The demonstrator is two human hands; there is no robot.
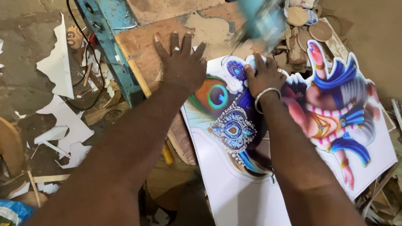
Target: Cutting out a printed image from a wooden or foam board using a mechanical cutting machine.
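At the top edge, a blurred blue tool (263, 19) is hard to make out, and the board's lower end is cut off. This printed board (234, 184) is flat, glossy white, with a colourful figure and peacock feather, lying on the rough wooden bench (142, 54). Left hand (181, 62) lies flat, fingers spread, beside the board's corner. Right hand (264, 75) presses on the board, fingers curled, gripping nothing visible.
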